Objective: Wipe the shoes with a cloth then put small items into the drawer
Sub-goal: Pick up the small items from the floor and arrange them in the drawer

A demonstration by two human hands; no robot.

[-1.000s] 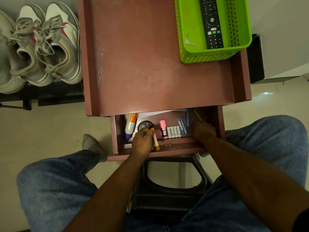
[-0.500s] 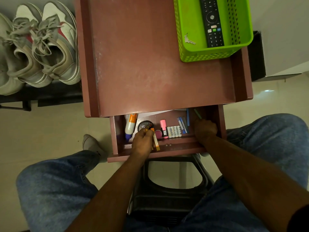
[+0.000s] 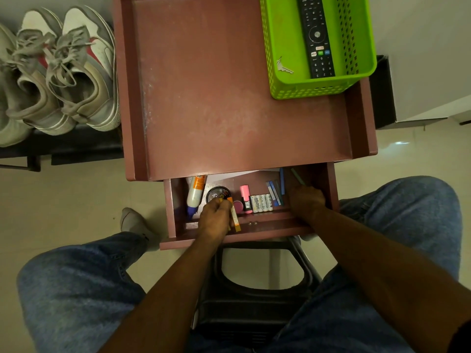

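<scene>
Both hands reach into the open drawer (image 3: pixel 175 200). Left hand (image 3: pixel 214 217), knuckles up, fingers clamped on an orange marker (image 3: pixel 235 215). Right hand (image 3: pixel 307 201) curled at the drawer's right end; grip indeterminable. Shoes (image 3: pixel 63 72) left of the bench (image 3: pixel 229 85).

Legible markings in the open drawer and basket.
The white batteries (image 3: pixel 261 203) carry small lengthwise print, too blurred to read; the remote (image 3: pixel 316 36) bears numbered keys and coloured buttons, whose legends are also too small to make out.
</scene>
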